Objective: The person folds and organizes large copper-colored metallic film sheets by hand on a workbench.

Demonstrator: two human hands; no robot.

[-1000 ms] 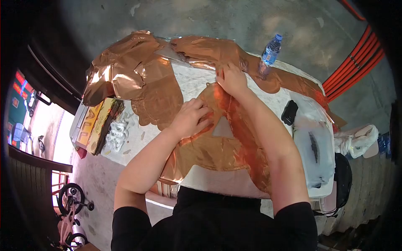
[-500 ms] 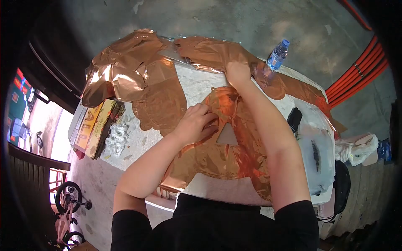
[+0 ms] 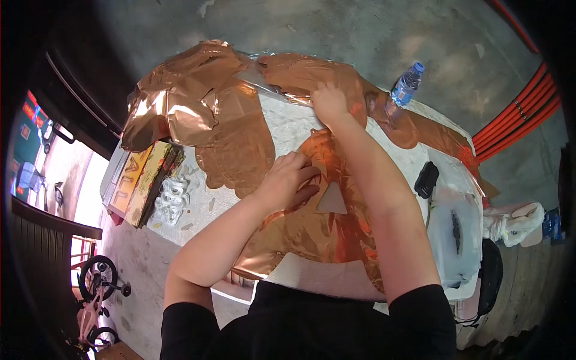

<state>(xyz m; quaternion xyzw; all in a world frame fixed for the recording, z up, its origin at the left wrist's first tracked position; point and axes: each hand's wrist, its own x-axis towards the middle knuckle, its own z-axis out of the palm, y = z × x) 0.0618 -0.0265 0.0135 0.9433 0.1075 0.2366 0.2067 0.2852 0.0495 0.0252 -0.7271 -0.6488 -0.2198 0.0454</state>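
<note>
As the loosely open left hand touches foil, the right hand, grip unclear, has shifted leftward.

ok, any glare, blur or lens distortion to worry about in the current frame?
Head view: hard white glare on the foil pile, milder reddish sheen on the foil A. Head view: doorway blown out. Head view: fisheye bowing, black vignette in the corners. Head view: right hand slightly soft; can't tell motion from focus.
</note>
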